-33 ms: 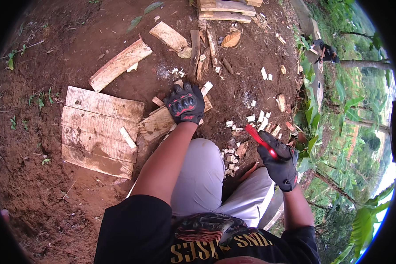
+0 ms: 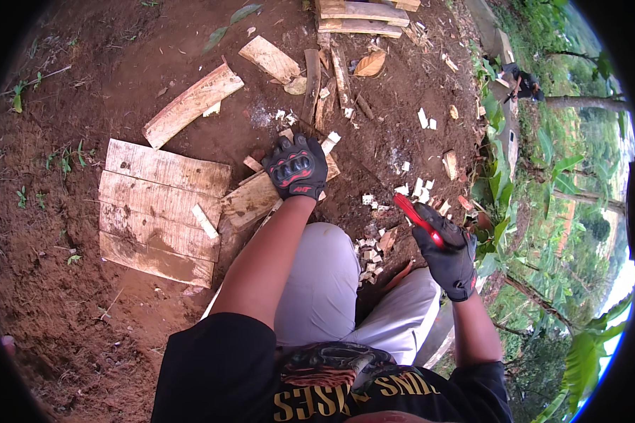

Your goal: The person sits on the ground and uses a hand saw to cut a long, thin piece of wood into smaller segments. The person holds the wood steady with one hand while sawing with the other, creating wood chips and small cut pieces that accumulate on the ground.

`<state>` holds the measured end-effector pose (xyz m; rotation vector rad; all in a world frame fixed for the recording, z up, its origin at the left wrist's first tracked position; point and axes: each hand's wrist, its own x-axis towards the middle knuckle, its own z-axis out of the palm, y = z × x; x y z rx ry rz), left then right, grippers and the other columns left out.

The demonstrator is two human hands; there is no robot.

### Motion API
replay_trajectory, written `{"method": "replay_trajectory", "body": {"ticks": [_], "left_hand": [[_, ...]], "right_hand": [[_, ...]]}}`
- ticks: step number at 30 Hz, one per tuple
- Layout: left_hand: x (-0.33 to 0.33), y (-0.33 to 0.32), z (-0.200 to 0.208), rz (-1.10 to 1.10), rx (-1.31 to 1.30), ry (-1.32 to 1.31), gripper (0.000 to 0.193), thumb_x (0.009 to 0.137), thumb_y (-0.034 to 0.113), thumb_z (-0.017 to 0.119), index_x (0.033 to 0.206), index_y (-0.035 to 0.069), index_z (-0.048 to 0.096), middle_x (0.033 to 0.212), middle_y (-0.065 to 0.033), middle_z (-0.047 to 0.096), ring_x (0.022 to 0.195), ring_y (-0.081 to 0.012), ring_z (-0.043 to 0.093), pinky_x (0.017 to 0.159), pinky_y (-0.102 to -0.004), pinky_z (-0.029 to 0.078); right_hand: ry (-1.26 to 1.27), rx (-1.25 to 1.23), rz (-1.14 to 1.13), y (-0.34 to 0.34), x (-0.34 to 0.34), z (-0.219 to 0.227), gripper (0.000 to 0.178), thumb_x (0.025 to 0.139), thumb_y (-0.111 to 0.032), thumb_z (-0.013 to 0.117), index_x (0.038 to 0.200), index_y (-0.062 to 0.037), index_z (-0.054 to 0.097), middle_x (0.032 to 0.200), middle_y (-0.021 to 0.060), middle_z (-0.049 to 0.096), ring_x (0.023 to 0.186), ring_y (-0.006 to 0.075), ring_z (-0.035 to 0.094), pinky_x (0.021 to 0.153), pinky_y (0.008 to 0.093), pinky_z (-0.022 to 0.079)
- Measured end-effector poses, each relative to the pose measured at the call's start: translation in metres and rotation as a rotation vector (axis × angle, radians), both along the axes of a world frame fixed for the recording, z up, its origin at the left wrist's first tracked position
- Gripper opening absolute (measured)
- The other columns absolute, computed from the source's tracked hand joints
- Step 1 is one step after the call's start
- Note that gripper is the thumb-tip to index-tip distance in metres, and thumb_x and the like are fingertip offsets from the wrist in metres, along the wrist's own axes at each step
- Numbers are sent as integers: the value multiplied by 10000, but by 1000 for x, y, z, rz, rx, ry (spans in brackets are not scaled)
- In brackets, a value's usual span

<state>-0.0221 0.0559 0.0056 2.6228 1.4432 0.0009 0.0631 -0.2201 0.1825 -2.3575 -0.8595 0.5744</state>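
My left hand (image 2: 296,168), in a black glove with red trim, presses down with curled fingers on a light strip of wood (image 2: 330,142). That strip lies across a wooden board (image 2: 250,199) on the ground beside my knee; most of the grip is hidden under the glove. My right hand (image 2: 446,255), gloved alike, is closed round the red handle of a saw (image 2: 418,220). Its thin dark blade, seen nearly edge-on, reaches toward the wood by my left hand. Small cut wood blocks (image 2: 369,257) lie in a heap between my knees and the right hand.
Flat boards (image 2: 159,204) lie side by side at the left, a small stick on them. Loose planks (image 2: 194,106) lie beyond, and stacked planks (image 2: 363,27) at the far end. Plants edge the dirt at the right, where another person (image 2: 522,83) is, farther off.
My right hand with the saw has shifted slightly forward, away from me. The left hand and the wood have stayed in place.
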Motion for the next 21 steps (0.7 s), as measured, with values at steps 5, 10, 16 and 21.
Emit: {"method": "replay_trajectory", "body": {"ticks": [5, 10, 16, 21], "left_hand": [[-3, 5, -3, 22, -1, 37, 436, 1055, 405, 462, 1092, 114, 785, 1136, -219, 751, 1029, -417, 733, 931, -584, 518], [2, 1, -5, 6, 18, 34, 439, 1053, 410, 456, 1087, 120, 785, 1163, -212, 757, 1019, -414, 738, 925, -582, 516], [3, 4, -7, 2, 1, 60, 438, 1050, 422, 464, 1158, 133, 773, 1218, -213, 715, 1055, -394, 723, 949, -592, 482], [0, 4, -4, 21, -69, 90, 447, 1055, 417, 449, 1200, 137, 766, 1267, -214, 714, 1091, -400, 723, 1008, -614, 463]], "right_hand": [[0, 10, -43, -27, 12, 8, 333, 949, -171, 818, 1274, -103, 792, 1211, 135, 809, 1041, 292, 805, 906, 398, 627], [-120, 47, 38, -42, 17, 9, 309, 955, -141, 810, 1259, -84, 802, 1204, 133, 816, 1017, 263, 812, 889, 383, 629], [44, 42, -92, -38, 34, -2, 296, 958, -116, 807, 1249, -64, 799, 1188, 160, 812, 987, 275, 809, 876, 379, 629], [-76, 49, -41, -82, 24, 43, 310, 942, -118, 808, 1250, -85, 803, 1173, 110, 823, 990, 258, 806, 900, 371, 626]]}}
